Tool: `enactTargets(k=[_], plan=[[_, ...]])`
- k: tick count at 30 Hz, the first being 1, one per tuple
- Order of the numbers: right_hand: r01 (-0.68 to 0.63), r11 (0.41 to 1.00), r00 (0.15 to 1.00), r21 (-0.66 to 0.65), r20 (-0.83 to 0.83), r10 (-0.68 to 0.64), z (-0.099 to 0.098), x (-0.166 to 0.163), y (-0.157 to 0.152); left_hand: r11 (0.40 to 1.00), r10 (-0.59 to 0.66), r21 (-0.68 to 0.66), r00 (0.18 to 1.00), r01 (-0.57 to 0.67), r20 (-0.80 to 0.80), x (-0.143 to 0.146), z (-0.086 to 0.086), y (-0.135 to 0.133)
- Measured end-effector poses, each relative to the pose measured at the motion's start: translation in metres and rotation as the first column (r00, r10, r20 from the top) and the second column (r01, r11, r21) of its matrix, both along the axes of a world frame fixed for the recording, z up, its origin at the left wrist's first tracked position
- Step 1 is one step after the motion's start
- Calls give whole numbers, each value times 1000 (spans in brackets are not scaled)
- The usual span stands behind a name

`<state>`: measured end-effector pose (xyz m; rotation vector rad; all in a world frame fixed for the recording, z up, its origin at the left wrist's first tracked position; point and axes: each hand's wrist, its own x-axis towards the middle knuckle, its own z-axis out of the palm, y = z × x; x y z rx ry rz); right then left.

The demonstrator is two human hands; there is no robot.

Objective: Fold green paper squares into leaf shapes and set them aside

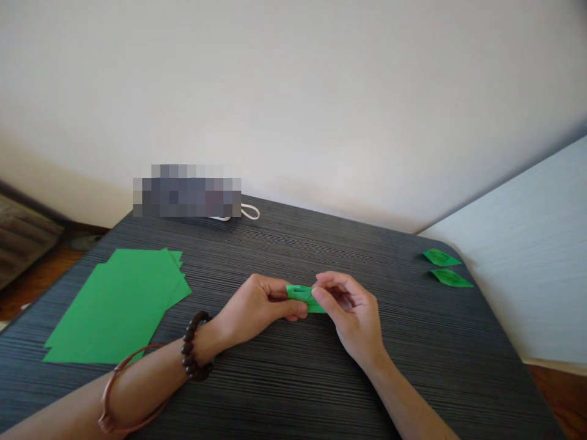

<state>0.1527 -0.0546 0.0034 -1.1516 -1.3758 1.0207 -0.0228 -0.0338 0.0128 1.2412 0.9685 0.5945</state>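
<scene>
A small folded piece of green paper (302, 295) is held between both hands above the middle of the dark table. My left hand (257, 305) pinches its left end between thumb and fingers. The thumb and fingers of my right hand (351, 311) close on its upper right part, and my fingers cover some of that side. Layers and a narrow slit show along the paper's top. To the left lies a fanned stack of green paper sheets (119, 299). Two folded green paper pieces, pointed at both ends, rest at the far right: one behind (441, 257), one in front (452, 278).
The dark wood-grain table (284, 379) meets a pale wall (293, 91) at the back. A blurred-out object (188, 195) with a white cord loop (251, 211) stands at the back left. A whitish panel (523, 256) runs along the right edge.
</scene>
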Motion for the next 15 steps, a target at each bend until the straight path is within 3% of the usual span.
enactTargets(k=[7, 15], plan=[[44, 999, 999, 14, 25, -44, -2, 0, 0, 999, -47, -24, 998, 46, -40, 0, 0, -1], [-12, 998, 984, 67, 180, 0, -1, 3, 1, 1000, -17, 1, 1000, 17, -25, 1, -1, -4]])
